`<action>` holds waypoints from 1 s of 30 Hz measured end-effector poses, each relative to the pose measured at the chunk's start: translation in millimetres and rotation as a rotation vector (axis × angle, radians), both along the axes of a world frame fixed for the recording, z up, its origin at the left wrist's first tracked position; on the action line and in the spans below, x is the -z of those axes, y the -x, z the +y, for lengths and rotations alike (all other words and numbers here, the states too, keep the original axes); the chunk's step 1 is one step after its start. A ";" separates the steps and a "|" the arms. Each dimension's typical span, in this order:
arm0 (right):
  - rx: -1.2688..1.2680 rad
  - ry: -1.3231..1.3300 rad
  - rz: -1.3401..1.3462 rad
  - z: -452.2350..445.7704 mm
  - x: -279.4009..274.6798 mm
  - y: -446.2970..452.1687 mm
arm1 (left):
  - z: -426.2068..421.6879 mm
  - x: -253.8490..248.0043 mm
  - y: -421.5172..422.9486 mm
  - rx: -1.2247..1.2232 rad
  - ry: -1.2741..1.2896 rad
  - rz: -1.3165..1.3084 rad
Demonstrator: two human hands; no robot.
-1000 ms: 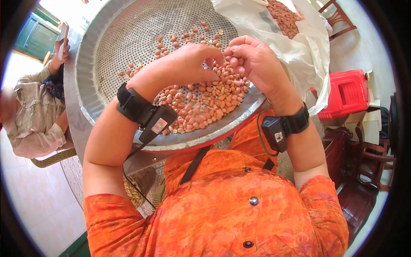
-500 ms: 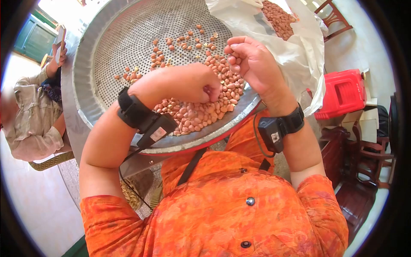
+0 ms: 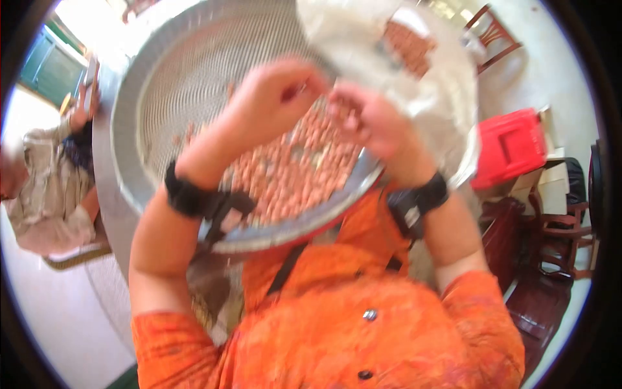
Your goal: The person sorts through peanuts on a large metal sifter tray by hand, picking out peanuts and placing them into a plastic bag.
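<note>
A wide round metal tray (image 3: pixel 129 149) with a perforated base holds a heap of reddish-brown nuts (image 3: pixel 285 185) near its front edge. Blurred by motion, my left hand (image 3: pixel 275 91) is over the tray with curled fingers; something dark red shows in its palm. Close beside it on the right, my right hand (image 3: pixel 369 120) is closed around several nuts (image 3: pixel 350 113). The fingertips of both hands are near each other above the heap; whether they touch is unclear.
A whitish plastic bag (image 3: pixel 447 97) with more nuts (image 3: pixel 409 48) lies at the back right. A red plastic object (image 3: pixel 510 149) and wooden chairs (image 3: pixel 492 35) are on the right. Another person (image 3: pixel 52 181) sits at the left, with a device in one hand.
My left hand has risen from the heap toward my right hand, which has moved slightly down and still holds nuts. The whole view has shifted and is blurred.
</note>
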State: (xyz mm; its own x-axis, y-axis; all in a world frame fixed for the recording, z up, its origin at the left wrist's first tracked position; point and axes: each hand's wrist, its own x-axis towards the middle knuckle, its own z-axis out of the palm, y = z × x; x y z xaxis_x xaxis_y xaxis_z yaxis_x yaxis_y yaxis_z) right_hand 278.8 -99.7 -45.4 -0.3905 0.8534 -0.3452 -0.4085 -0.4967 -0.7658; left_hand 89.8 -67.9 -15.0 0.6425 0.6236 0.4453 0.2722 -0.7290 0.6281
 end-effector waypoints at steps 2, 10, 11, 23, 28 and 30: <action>0.253 0.059 -0.003 -6.9 -7.4 7.0 | 2.6 10.6 5.2 0.063 0.011 0.096; 0.183 -0.018 0.136 -6.9 -1.2 4.2 | -17.1 24.6 -2.0 0.757 0.442 0.563; 0.173 -0.017 0.129 -8.1 0.3 4.9 | -17.9 26.2 -2.7 0.755 0.446 0.567; 0.116 -0.008 -0.063 -6.7 -5.4 11.3 | -11.1 0.9 6.0 0.391 0.354 0.465; -0.095 0.052 -0.027 -2.5 -3.6 13.2 | -17.1 -0.9 -4.3 0.118 0.040 -0.057; -0.084 0.075 0.088 2.0 5.2 9.4 | -14.0 -1.0 -1.1 0.046 0.160 -0.075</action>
